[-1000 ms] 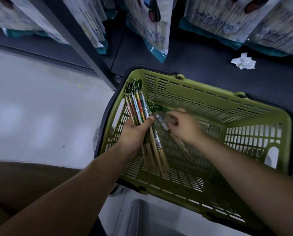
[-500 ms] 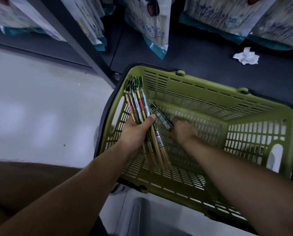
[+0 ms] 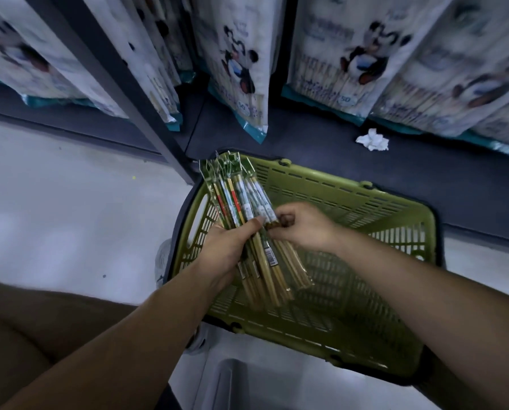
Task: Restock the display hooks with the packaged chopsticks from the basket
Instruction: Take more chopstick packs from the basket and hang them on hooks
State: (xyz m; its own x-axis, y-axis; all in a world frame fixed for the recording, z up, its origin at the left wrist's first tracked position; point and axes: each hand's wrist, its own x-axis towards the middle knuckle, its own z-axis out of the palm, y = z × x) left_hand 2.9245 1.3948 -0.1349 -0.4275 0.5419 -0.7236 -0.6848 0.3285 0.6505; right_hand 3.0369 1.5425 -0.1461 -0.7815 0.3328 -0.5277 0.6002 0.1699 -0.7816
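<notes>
Gripping a fanned bundle of packaged chopsticks [image 3: 241,202] mid-length in the left hand [image 3: 225,255], fingers [image 3: 254,224] curled round it, over the basket's [image 3: 350,199] left end. Pinching the bundle's rightmost pack with the right hand [image 3: 306,229], above the basket's middle. Probably handling as light, stiff and slick-wrapped, so likely gripping best mid-length rather than by the thin top ends.

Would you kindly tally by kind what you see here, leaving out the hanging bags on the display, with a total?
Green basket: 1
Bundle of chopstick packs: 1, packs too overlapped to count
Left hand and right hand: 2
Crumpled white paper: 1
Total: 5
</notes>
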